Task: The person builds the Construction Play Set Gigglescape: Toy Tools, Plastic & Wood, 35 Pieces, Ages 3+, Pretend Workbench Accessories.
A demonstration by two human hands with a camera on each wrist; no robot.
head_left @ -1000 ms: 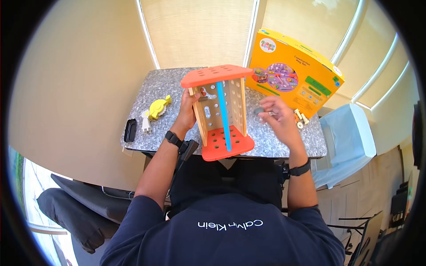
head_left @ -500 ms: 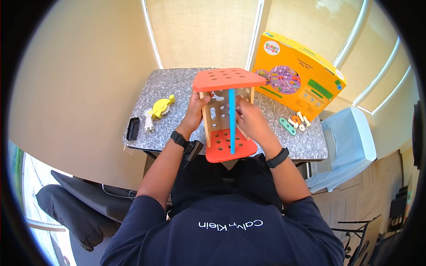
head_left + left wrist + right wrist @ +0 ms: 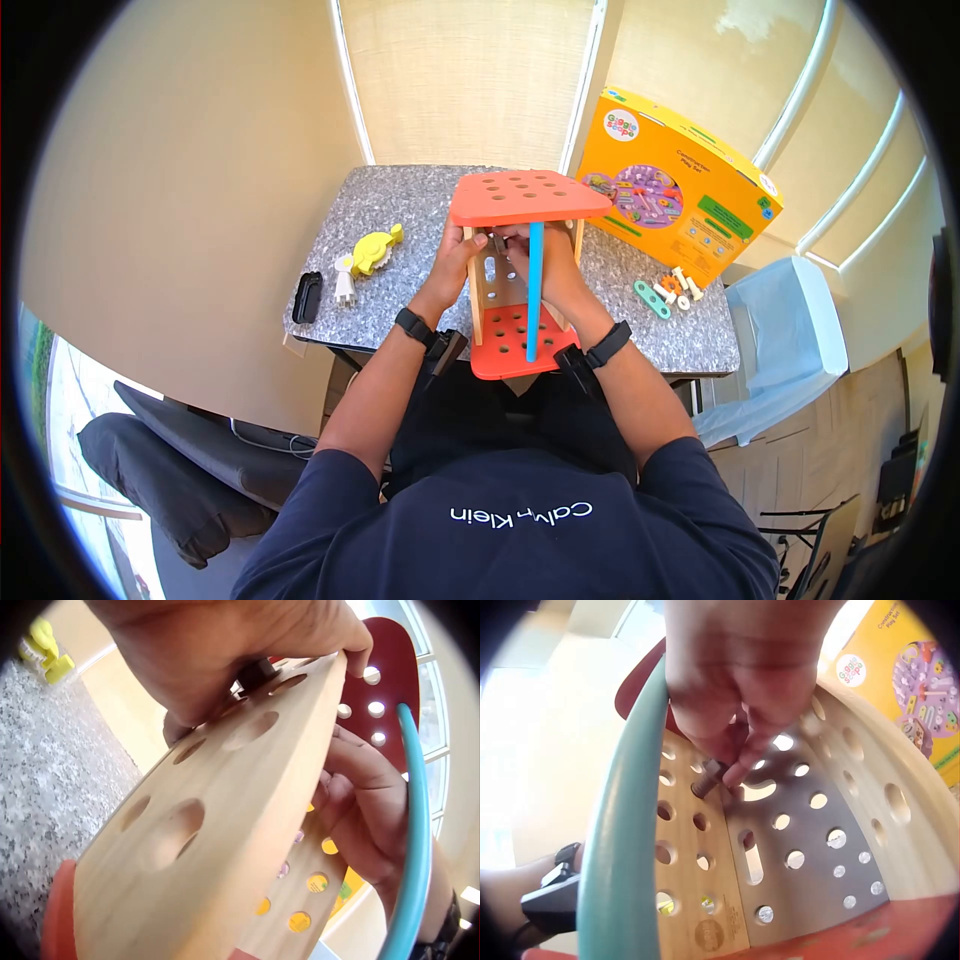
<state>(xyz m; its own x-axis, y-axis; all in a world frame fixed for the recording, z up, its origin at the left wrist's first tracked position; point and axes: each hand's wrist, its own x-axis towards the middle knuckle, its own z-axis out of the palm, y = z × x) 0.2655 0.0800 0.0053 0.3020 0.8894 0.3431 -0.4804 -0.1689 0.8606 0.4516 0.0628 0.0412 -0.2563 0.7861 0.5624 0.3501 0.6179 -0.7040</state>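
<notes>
A toy toolbox with red end panels (image 3: 520, 195), holed wooden sides and a blue rod (image 3: 535, 300) is held up on end over the table's front. My left hand (image 3: 452, 265) grips its left wooden side (image 3: 225, 787), thumb around the edge. Beside that hand's fingers, a dark bolt head (image 3: 259, 671) shows at the panel's outer face. My right hand (image 3: 555, 265) reaches inside, behind the rod. Its fingers pinch a grey nut (image 3: 715, 771) at the end of a threaded bolt (image 3: 699, 786) that sticks out of a panel hole.
On the speckled table (image 3: 400, 190) lie yellow and white toy pieces (image 3: 372, 252) and a black tray (image 3: 307, 298) at left. Toward the right are a green strip (image 3: 652, 299), several bolts and small pieces (image 3: 680, 285). Behind them stands a yellow box (image 3: 690, 190); a blue-covered chair (image 3: 790, 330) is beside the table.
My right hand has moved left from beside the toolbox, carrying the grey nut inside to the left panel. My left hand keeps its grip on that panel.
</notes>
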